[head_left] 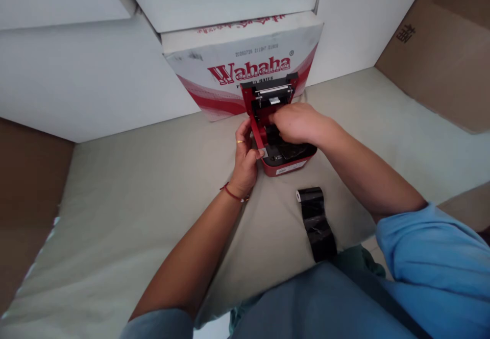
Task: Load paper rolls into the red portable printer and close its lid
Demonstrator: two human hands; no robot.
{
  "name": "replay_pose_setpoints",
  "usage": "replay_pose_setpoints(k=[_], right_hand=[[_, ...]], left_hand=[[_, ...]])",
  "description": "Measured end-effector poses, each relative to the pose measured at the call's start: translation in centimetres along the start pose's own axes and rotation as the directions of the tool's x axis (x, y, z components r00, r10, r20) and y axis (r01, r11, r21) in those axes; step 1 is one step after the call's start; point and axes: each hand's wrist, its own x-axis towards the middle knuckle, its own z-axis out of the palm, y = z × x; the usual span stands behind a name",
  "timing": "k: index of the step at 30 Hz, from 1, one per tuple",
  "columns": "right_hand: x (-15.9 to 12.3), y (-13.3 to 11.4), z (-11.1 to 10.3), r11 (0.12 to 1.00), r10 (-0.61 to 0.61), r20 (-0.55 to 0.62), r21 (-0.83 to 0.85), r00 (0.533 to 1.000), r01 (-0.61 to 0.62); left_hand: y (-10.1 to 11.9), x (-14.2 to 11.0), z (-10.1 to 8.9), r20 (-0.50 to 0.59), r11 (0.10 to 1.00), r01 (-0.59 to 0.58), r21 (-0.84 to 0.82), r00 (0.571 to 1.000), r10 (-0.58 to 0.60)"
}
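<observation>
A red and black label printer (pixel 290 167) stands on the cloth-covered surface with its lid (pixel 270 82) raised. My left hand (pixel 245 160) grips its left side, with the thumb on the front corner and the fingers along the wall. My right hand (pixel 296 123) reaches into the open body from the right, fingers curled and pointing down. Whatever they pinch is hidden behind the hand. Dark film or a dark roll shows just below the fingers. Nearer to me lies a black ribbon roll (pixel 312 194) with a white core, its loose end trailing toward my lap.
Behind the printer leans a white and red Wahaha carton (pixel 245 48). White boxes (pixel 95 73) are stacked along the back. Brown cardboard (pixel 444 58) stands at the right, and a brown panel (pixel 32 186) at the left. A beige cloth (pixel 145 191) covers the surface.
</observation>
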Motion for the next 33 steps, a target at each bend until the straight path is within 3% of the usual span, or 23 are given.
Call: replay_pose_setpoints(k=[4, 7, 10, 12, 15, 19, 21, 24, 26, 29, 33], right_hand=[[-0.5, 0.5, 0.2, 0.994, 0.026, -0.073, 0.110, 0.997, -0.018], [-2.5, 1.4, 0.0, 0.968, -0.005, -0.151, 0.249, 0.989, 0.043], [-6.4, 3.6, -0.4, 0.855, -0.038, -0.217, 0.499, 0.976, 0.144], [-9.4, 6.0, 0.1, 0.754, -0.015, -0.194, 0.642, 0.981, 0.138], [-12.6, 10.4, 2.5, 0.687, 0.015, -0.103, 0.724, 0.995, 0.064], [-13.9, 13.9, 7.8, 0.737, 0.009, 0.018, 0.675, 1.000, -0.019], [-14.0, 13.4, 9.8, 0.795, 0.068, -0.013, 0.604, 0.998, -0.046], [-14.6, 10.0, 11.1, 0.847, 0.164, -0.220, 0.531, 0.962, -0.023], [-15.4, 7.1, 11.3, 0.828, 0.081, -0.301, 0.551, 0.950, 0.104], [-16.2, 3.5, 11.6, 0.763, -0.149, -0.243, 0.588, 0.959, 0.267], [-16.2, 1.7, 12.5, 0.813, -0.167, -0.148, 0.539, 0.975, 0.221]], left_hand=[[-0.2, 0.1, -0.2, 0.008, 1.000, -0.006, 0.017, 1.000, 0.006], [-0.2, 0.1, -0.2, 0.023, 0.999, -0.013, 0.029, 1.000, 0.013], [-0.2, 0.1, -0.2, 0.022, 1.000, -0.005, 0.022, 1.000, 0.005], [-0.2, 0.1, -0.2, 0.020, 1.000, -0.003, 0.025, 1.000, 0.003], [-0.2, 0.1, -0.2, 0.029, 0.999, 0.001, 0.040, 1.000, -0.002], [-0.2, 0.1, -0.4, 0.009, 0.999, 0.017, 0.046, 1.000, -0.017], [-0.3, 0.1, -0.4, 0.004, 0.998, 0.010, 0.055, 1.000, -0.011], [-0.2, 0.2, -0.5, 0.012, 0.999, 0.005, 0.050, 1.000, -0.006], [0.0, 0.2, -0.5, 0.009, 0.999, 0.017, 0.041, 1.000, -0.017], [0.3, 0.1, -0.4, -0.007, 0.998, 0.030, 0.049, 1.000, -0.030], [0.5, 0.1, -0.3, 0.002, 0.999, 0.033, 0.037, 0.999, -0.033]])
